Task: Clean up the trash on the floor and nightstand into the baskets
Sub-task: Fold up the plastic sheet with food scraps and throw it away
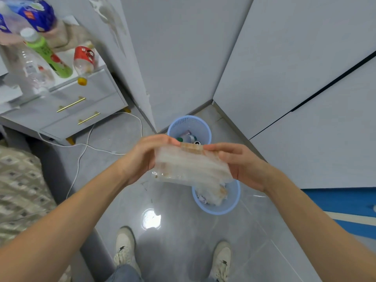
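crinkly clear plastic is the thing in hand, but going left to right: at the far left the nightstand (85,92) carries uncleared trash, a clear bottle (33,69) lying near its front edge, a green bottle (47,53) beside it, and a red-labelled bottle (84,60) tipped over the edge with its yellow cap hanging down. a white cable (81,151) trails across the grey floor below it.

nearer the middle, the left hand (142,157) grips the left end of the plastic wrapper (191,165), fingers curled over its top edge. the wrapper is a flattened, translucent packet with a tan strip along its far edge; its long axis runs left to right between the hands, tilted a little down toward the right. the right hand (242,165) grips the other end, thumb on top and fingers under.

behind the hands stands the far basket (189,123), pale blue, with bottles and a can inside. the near basket (219,206), also pale blue, sits right under the wrapper's right end and already holds crumpled paper and plastic; the wrapper hides part of its rim.

the coming move turns on that overlap: the near basket lies straight below and slightly right of the wrapper, closer to the right hand. letting go, or folding it narrower first, should drop it in; held this wide it may catch on the rim.
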Demonstrator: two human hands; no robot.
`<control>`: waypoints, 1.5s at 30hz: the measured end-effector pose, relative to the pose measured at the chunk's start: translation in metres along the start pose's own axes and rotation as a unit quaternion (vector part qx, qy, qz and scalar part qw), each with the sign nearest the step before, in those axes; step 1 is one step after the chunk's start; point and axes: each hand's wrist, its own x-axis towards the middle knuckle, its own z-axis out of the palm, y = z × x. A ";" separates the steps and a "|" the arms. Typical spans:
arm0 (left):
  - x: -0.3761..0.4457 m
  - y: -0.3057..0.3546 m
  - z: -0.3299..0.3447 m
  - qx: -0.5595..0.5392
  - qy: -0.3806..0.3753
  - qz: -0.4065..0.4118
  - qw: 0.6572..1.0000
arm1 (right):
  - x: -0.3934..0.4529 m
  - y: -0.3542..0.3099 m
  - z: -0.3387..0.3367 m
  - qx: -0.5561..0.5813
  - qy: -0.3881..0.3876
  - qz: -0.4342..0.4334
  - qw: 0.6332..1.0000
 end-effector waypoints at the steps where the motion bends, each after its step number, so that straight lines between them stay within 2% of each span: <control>1: 0.001 -0.002 0.001 0.018 0.001 0.008 1.000 | -0.002 0.003 -0.003 -0.015 0.008 -0.001 1.000; 4: 0.009 -0.018 0.005 0.059 0.043 0.012 0.997 | -0.005 0.020 -0.011 -0.042 0.085 -0.015 0.995; 8: 0.029 -0.053 0.020 0.195 0.143 0.024 0.970 | -0.002 0.053 -0.017 -0.071 0.186 -0.045 0.979; 11: 0.043 -0.085 0.031 0.214 0.179 0.040 0.959 | 0.001 0.085 -0.029 -0.139 0.249 -0.073 0.956; 15: 0.062 -0.129 0.041 0.220 0.140 0.039 0.965 | 0.006 0.140 -0.060 -0.195 0.287 -0.093 0.933; 20: 0.109 -0.199 0.042 0.297 0.124 0.026 0.947 | 0.026 0.223 -0.100 -0.245 0.332 -0.112 0.904; 24: 0.154 -0.266 0.035 0.348 0.124 0.047 0.928 | 0.057 0.288 -0.128 -0.268 0.368 -0.127 0.881; 29: 0.201 -0.345 0.025 0.417 0.109 0.072 0.900 | 0.092 0.355 -0.161 -0.315 0.370 -0.079 0.871; 32: 0.221 -0.383 0.023 0.507 0.078 0.086 0.854 | 0.104 0.386 -0.177 -0.377 0.361 -0.050 0.852; 35: 0.238 -0.411 0.029 0.625 0.048 0.089 0.774 | 0.111 0.409 -0.188 -0.440 0.354 -0.022 0.825; 38: 0.255 -0.434 0.037 0.717 -0.001 0.059 0.695 | 0.128 0.424 -0.190 -0.523 0.308 0.008 0.794; 40: 0.265 -0.442 0.040 0.734 -0.010 0.028 0.679 | 0.141 0.426 -0.188 -0.594 0.284 0.038 0.752; 43: 0.282 -0.451 0.044 0.761 -0.010 0.009 0.649 | 0.158 0.429 -0.190 -0.688 0.272 0.064 0.669; 45: 0.290 -0.454 0.046 0.770 -0.013 -0.005 0.638 | 0.164 0.431 -0.193 -0.690 0.268 0.065 0.669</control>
